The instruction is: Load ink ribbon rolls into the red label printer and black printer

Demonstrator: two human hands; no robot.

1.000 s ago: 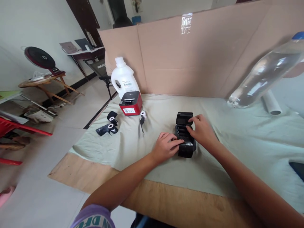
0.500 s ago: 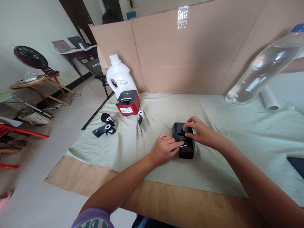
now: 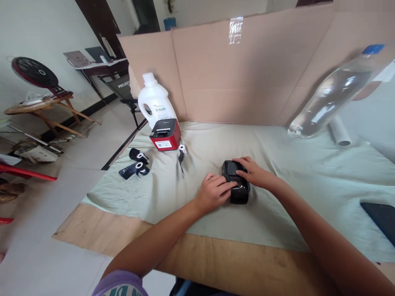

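In the head view, a compact black device (image 3: pixel 239 195) is sitting on the pale green cloth (image 3: pixel 203 230) over the desk (image 3: pixel 228 250), the left hand (image 3: pixel 213 191) and right hand (image 3: pixel 254 173) both resting on it with loosely spread fingers, neither wrapping round it. Its hard shell is probably feeling light, stiff and slightly slippery, its long sides likely offering the surest hold.
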